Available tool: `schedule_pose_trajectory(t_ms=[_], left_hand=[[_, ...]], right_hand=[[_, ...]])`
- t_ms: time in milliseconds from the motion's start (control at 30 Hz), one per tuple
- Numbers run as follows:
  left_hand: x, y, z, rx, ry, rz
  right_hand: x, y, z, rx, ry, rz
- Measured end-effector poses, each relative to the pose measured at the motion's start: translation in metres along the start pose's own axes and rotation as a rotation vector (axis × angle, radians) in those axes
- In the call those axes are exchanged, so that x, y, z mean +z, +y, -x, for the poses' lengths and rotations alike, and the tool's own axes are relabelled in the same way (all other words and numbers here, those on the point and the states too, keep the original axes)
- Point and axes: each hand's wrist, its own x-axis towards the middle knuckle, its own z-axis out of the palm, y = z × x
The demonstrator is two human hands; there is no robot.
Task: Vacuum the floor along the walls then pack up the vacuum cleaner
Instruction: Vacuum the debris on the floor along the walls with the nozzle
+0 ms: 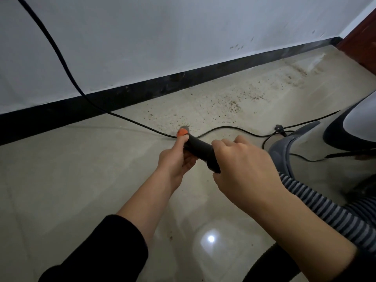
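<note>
Both hands hold the vacuum's black hose handle (200, 148) low over the floor. My left hand (176, 159) grips its front end from below, thumb pressed on an orange button (182, 132). My right hand (242, 165) wraps over the rear end, where the grey ribbed hose (317, 204) leaves toward the lower right. The handle's open mouth points at the wall. The vacuum body (358, 123), white and dark grey, stands at the right edge, partly out of view.
A black power cord (67, 66) hangs from the upper left, crosses the tile floor under the handle and runs to the vacuum. Brown dirt specks (234, 102) lie along the black skirting board (142, 92). A grey nozzle part (284, 147) rests by the vacuum. A reddish door frame (360, 37) is upper right.
</note>
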Motion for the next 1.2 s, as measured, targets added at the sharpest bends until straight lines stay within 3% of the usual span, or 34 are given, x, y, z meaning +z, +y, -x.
schedule_pose_trajectory(t_ms=[300, 500, 633, 767, 1200], left_hand=[[-0.026, 0.063, -0.030, 0.070, 0.234, -0.018], [-0.035, 0.054, -0.019, 0.001, 0.353, -0.024], [-0.032, 0.052, 0.007, -0.070, 0.400, -0.030], [-0.033, 0.062, 0.018, -0.172, 0.336, -0.093], [-0.023, 0.076, 0.010, -0.360, 0.021, -0.278]], right_hand=[[0.008, -0.017, -0.069, -0.078, 0.108, -0.174], [0.015, -0.020, -0.065, -0.085, 0.087, -0.194], [0.002, -0.021, -0.054, -0.097, -0.034, -0.205], [-0.007, -0.018, -0.049, -0.084, -0.125, -0.217], [-0.012, -0.006, -0.035, -0.042, -0.157, -0.153]])
